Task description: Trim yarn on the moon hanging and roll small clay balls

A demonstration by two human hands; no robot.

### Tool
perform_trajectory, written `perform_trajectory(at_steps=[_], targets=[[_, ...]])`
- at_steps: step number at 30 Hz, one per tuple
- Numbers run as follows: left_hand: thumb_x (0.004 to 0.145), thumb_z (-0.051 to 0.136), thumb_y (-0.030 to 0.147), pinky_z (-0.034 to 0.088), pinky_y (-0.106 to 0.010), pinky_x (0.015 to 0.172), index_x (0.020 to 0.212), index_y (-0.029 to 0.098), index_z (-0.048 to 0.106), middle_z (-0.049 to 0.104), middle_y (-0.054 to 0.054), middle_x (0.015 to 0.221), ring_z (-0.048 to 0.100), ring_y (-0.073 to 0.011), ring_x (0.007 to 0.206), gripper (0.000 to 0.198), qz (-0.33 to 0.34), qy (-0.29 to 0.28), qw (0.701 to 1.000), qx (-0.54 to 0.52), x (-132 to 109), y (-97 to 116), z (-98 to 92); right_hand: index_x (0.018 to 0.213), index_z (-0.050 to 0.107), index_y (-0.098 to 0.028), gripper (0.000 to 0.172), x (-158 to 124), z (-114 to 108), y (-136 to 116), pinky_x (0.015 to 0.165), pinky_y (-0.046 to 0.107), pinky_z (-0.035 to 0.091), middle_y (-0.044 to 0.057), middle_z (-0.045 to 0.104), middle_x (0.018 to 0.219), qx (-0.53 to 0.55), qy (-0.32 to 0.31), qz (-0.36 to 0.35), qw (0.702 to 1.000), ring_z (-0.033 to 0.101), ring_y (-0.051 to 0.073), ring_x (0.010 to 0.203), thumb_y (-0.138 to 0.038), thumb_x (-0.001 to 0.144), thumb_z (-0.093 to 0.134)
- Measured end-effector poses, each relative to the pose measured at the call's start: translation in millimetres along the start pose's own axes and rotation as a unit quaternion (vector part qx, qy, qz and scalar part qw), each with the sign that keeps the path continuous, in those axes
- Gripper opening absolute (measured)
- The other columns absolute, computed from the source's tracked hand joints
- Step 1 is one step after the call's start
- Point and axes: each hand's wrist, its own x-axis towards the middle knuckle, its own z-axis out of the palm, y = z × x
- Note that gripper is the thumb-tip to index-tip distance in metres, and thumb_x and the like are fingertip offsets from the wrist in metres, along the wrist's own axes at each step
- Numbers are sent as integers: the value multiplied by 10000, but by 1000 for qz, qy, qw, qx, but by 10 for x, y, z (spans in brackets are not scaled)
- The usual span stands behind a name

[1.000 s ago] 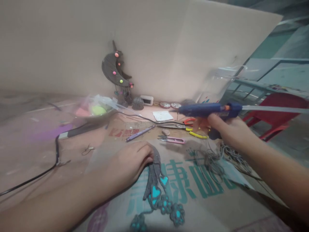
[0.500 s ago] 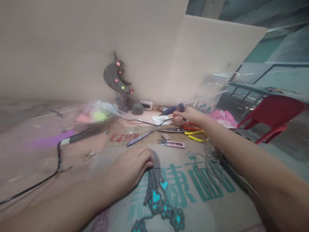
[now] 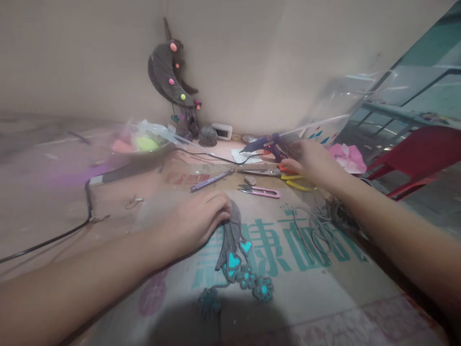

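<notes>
My left hand (image 3: 205, 218) is closed on the upper end of a grey yarn-wrapped crescent moon (image 3: 232, 228), which lies on the printed cardboard (image 3: 284, 298). From it trail grey hearts with turquoise centres (image 3: 233, 262) and grey crocheted flower or paw shapes (image 3: 264, 289). My right hand (image 3: 317, 161), a little blurred, is open with thumb and fingers apart and nothing seen in it. Just left of it a blue glue gun (image 3: 268, 144) rests with its nozzle over a white paper (image 3: 248, 156). Yellow-and-red-handled scissors (image 3: 297, 184) lie below that hand.
Pink thread snips (image 3: 264, 192) and a purple pen (image 3: 212, 181) lie mid-table. A bowl of bright balls (image 3: 144, 144) stands left, near a black cable (image 3: 46, 242). Another grey moon (image 3: 162, 72) hangs on the wall. Loose grey yarn (image 3: 320, 228) and a red chair (image 3: 421, 158) are right.
My right hand has let go of the glue gun and moved right, leaving it near the white paper. My left hand still grips the crescent. The camera view has tilted downward.
</notes>
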Motion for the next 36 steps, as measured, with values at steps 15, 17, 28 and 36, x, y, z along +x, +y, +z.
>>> perform_trajectory(at_steps=[15,17,28,36], targets=[[982,417,261,441,-324,701,873,188,568,644,-55,893,592,-202,786,200,-38,-92,990,97,262,58,-187,1210,649,-121,277,-1219,46,-1062,956,414,498,144,675,1190,178,-118,-382,899,604,239,1096,-198,980,514],[971,424,221,434,-318,711,875,191,561,630,-46,899,573,-192,791,170,-4,-83,991,109,289,24,-185,1179,655,-123,253,-1221,47,-1039,970,420,493,133,689,1168,192,-119,-384,895,605,235,1086,-202,970,537],[954,432,131,420,-320,742,894,183,568,614,-43,914,554,-193,835,157,55,-94,982,156,300,-46,-131,1157,648,-104,237,-1254,71,-1076,985,405,495,141,696,1133,190,-89,-398,893,614,232,1084,-147,949,543],[937,483,166,427,-329,717,893,191,611,640,-46,935,565,-194,806,137,70,-88,984,137,373,-128,-77,1142,653,-97,228,-1243,59,-1100,956,410,505,143,699,1125,188,-79,-399,894,610,239,1062,-133,945,543]])
